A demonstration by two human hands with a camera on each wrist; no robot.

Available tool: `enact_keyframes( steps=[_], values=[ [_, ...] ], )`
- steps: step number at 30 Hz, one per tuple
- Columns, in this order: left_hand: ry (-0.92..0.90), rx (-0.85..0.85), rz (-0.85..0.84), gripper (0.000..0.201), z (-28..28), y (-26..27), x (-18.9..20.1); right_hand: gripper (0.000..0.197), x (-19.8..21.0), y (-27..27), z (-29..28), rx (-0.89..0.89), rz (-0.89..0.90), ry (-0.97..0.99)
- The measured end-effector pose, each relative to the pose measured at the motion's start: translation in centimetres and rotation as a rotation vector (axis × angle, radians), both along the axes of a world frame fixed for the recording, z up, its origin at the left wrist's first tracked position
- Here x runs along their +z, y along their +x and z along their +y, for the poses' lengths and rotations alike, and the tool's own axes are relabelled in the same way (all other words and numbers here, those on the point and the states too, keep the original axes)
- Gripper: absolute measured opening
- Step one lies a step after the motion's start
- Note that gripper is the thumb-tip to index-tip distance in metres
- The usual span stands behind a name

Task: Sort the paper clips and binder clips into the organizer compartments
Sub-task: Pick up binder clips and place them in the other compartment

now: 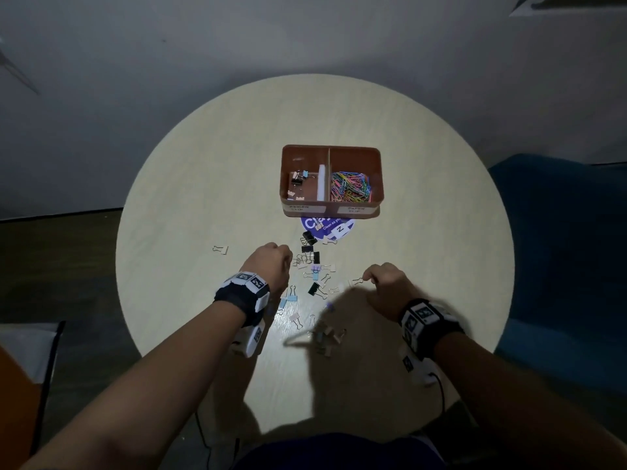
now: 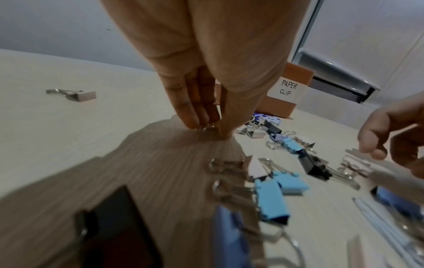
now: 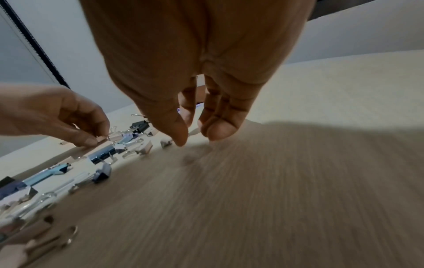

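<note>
A brown two-compartment organizer (image 1: pixel 380 178) stands mid-table. Its left bin, labelled binder clip, holds a few binder clips (image 1: pixel 297 179). The right bin holds coloured paper clips (image 1: pixel 349 186). Loose binder clips (image 1: pixel 315 276) in black, blue, white and pink lie scattered between my hands. My left hand (image 2: pixel 213 128) is down on the table at the pile's left edge, thumb and fingers pinching the wire handle of one binder clip (image 2: pixel 207 128). My right hand (image 3: pixel 195 136) hovers at the pile's right edge beside a white clip (image 1: pixel 354 283), thumb and fingers apart with nothing between them.
A lone pale binder clip (image 1: pixel 220 249) lies apart at the left. More clips (image 1: pixel 327 337) lie in shadow near the front edge. A round blue sticker (image 1: pixel 327 227) sits in front of the organizer. A blue chair (image 1: pixel 559 249) stands at the right.
</note>
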State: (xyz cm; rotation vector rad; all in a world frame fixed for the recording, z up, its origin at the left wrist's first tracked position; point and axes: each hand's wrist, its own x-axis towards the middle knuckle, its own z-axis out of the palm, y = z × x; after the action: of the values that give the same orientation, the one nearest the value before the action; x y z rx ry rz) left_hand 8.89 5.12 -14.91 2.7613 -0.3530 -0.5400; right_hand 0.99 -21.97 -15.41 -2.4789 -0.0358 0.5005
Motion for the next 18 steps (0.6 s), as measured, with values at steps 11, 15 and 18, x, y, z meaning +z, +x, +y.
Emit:
enact_keyframes(
  steps=[11, 15, 18],
  values=[
    [-0.024, -0.139, 0.038, 0.029, -1.1, 0.1, 0.3, 0.047, 0.1, 1.8, 1.2, 0.147, 0.084, -0.124],
    [-0.034, -0.099, 0.042, 0.024, -0.7, -0.1, 0.2, 0.031, 0.4, 2.5, 1.5, 0.175, 0.109, -0.188],
    [-0.054, -0.059, 0.032, 0.022, -0.2, -0.4, 0.1, 0.025, 0.6, 2.4, 2.0, 0.151, 0.062, -0.17]
  ],
)
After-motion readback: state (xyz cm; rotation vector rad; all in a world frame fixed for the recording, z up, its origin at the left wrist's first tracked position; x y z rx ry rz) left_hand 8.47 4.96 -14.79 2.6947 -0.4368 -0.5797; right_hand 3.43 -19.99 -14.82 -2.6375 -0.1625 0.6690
